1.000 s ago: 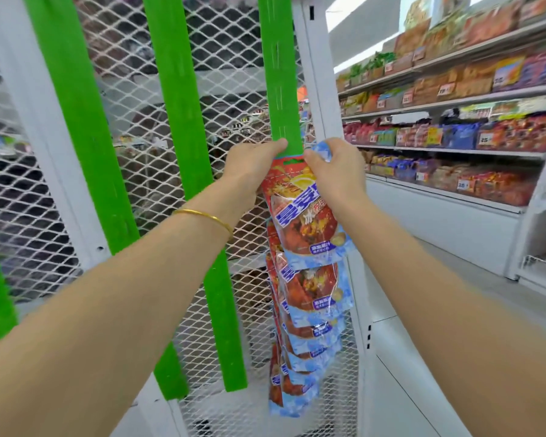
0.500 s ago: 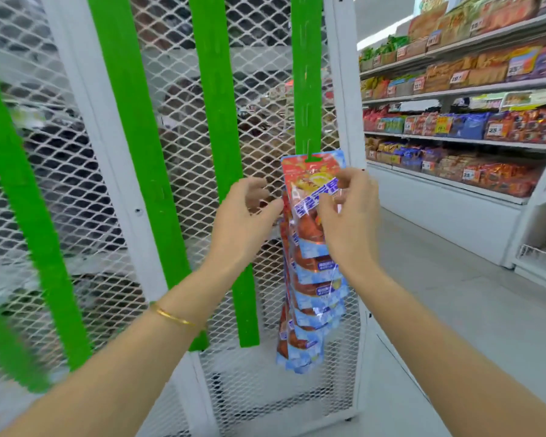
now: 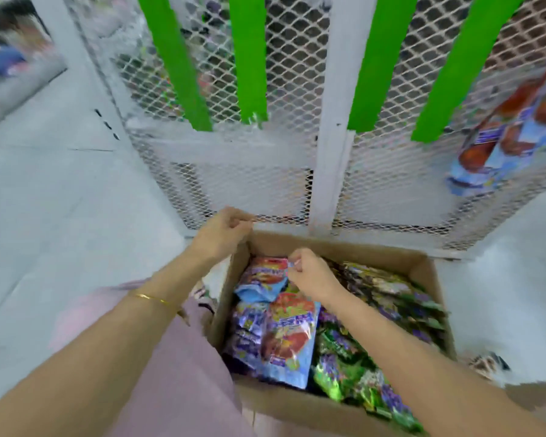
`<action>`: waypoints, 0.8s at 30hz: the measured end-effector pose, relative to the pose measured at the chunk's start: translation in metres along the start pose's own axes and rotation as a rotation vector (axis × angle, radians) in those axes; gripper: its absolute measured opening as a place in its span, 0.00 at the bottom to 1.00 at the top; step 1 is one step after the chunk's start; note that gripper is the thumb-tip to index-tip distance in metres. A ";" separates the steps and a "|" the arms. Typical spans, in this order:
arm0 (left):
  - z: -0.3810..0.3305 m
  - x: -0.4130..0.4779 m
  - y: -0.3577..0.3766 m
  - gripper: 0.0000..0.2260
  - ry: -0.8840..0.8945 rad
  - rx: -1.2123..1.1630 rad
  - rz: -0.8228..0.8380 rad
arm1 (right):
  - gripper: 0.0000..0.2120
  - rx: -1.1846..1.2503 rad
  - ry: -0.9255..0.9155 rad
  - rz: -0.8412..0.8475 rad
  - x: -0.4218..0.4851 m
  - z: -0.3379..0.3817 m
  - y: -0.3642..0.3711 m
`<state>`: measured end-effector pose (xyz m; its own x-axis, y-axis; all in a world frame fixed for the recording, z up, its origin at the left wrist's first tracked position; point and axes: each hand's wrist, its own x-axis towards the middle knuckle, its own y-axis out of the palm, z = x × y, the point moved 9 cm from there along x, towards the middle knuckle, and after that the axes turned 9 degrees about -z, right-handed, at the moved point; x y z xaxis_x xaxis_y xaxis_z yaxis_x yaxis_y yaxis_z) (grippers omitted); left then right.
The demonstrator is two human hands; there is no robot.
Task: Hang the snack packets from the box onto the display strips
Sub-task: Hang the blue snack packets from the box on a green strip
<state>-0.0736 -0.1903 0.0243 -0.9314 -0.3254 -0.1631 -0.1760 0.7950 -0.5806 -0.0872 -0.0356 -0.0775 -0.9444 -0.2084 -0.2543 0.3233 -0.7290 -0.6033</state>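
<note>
A cardboard box (image 3: 334,245) stands on the floor against the white mesh rack, full of snack packets. My right hand (image 3: 309,271) pinches the top corner of a red-and-blue packet (image 3: 264,279) lying at the box's far left. Another red-and-blue packet (image 3: 289,339) lies nearer me, with green and purple packets (image 3: 375,342) filling the right side. My left hand (image 3: 223,231) hovers over the box's far left corner, fingers curled, holding nothing I can see. Green display strips (image 3: 248,58) hang on the mesh above. Hung red-and-blue packets (image 3: 511,130) dangle at the far right.
The white mesh rack (image 3: 338,121) with its upright post rises right behind the box. Grey floor (image 3: 60,200) spreads to the left. A pink garment (image 3: 177,373) covers my lap at the bottom. The picture is blurred by motion.
My view dropped from the hanging strip down to the box. Both hands left the hung packet and came down; my right hand took hold of a packet in the box.
</note>
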 end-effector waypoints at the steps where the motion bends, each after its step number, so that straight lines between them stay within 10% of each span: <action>1: 0.007 0.003 -0.004 0.07 -0.017 -0.013 -0.014 | 0.15 -0.009 0.052 0.015 0.006 -0.006 0.016; 9: 0.035 0.005 -0.018 0.09 -0.122 -0.059 0.024 | 0.17 -0.196 0.429 0.003 0.056 -0.063 0.075; 16: 0.033 0.013 -0.017 0.11 -0.092 -0.061 0.019 | 0.08 0.675 0.840 -0.045 0.059 -0.067 0.096; 24: 0.044 0.014 -0.010 0.22 -0.160 0.073 -0.029 | 0.05 0.824 0.597 0.194 0.022 -0.010 0.028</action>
<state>-0.0707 -0.2246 -0.0071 -0.8629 -0.4293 -0.2668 -0.1729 0.7468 -0.6422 -0.0986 -0.0541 -0.1074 -0.6244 -0.1766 -0.7609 0.1134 -0.9843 0.1354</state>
